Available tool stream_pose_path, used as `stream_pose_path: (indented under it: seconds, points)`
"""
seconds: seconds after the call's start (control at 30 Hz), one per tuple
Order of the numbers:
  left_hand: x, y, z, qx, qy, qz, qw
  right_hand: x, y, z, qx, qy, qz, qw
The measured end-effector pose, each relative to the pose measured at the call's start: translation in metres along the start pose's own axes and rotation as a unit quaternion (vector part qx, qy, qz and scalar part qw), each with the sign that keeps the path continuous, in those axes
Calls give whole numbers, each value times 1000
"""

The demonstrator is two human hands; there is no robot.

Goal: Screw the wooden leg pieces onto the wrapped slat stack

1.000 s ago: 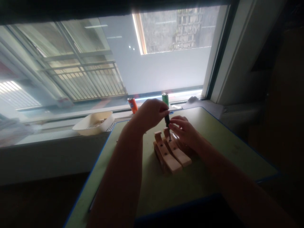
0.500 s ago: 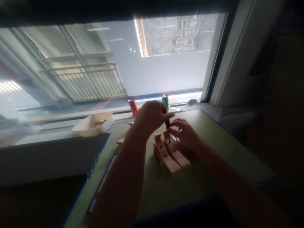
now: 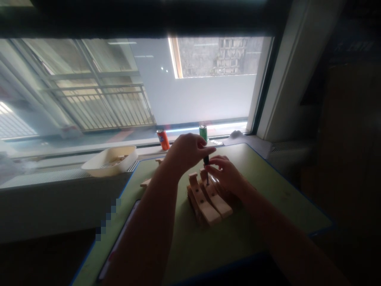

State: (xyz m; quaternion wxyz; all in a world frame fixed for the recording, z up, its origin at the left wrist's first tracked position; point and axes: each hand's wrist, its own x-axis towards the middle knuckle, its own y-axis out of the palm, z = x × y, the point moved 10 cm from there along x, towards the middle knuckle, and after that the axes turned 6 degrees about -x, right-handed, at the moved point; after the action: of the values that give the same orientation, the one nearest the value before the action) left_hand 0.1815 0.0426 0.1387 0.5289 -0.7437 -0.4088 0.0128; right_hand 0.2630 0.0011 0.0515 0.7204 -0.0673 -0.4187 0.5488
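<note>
A light wooden assembly (image 3: 208, 202) of several curved slats lies on the green mat (image 3: 262, 190). Above its far end, my left hand (image 3: 187, 153) is closed round the dark handle of a small screwdriver (image 3: 206, 161), which stands upright with its tip down on a slat. My right hand (image 3: 224, 174) rests on the far right of the assembly, its fingertips pinched round the screwdriver's shaft near the tip. Whatever sits under the tip is hidden by my fingers.
A cream plastic basket (image 3: 110, 161) sits on the window sill at the left. An orange can (image 3: 162, 139) and a green can (image 3: 203, 133) stand on the sill behind my hands. A loose wooden piece (image 3: 145, 183) lies on the mat's left.
The view has tilted and shifted, so everything sits a little lower and further left. My hands stay on the screwdriver and the wooden assembly.
</note>
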Motion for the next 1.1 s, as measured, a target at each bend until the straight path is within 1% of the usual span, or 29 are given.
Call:
stream_pose_path:
  seconds: [0.1,0.2,0.33,0.4,0.5,0.6,0.7,0.83,0.97,1.03,1.1]
  points:
    - [-2,-4,4,17,-27,-19,999,0,0,1,-4,2,6,1000]
    - [-4,-2,3,0,-32,2,999,-1,0,0,-12,10,-1,1000]
    - [-4,6,-5,-36,-3,39,999,-1,-3,-4,-17,19,-26,999]
    - [-3,7,-7,-43,11,41,998,-1,-3,-5,-19,20,-33,999]
    - [0,8,-3,-37,18,41,998,-1,-2,-4,-2,8,-36,999]
    - [1,8,5,-34,16,57,998,-1,-1,1,17,-19,-31,999]
    - [1,8,8,-50,19,86,995,-1,0,1,16,-20,-23,999]
    - [0,11,8,-80,24,110,990,0,4,3,6,-23,1,1000]
    - [-1,14,5,-98,33,127,986,1,4,-1,6,-15,2,1000]
    - [-2,13,5,-89,28,119,988,1,6,-3,8,-12,8,1000]
    - [-3,6,8,-68,7,90,994,1,6,-3,1,-13,8,1000]
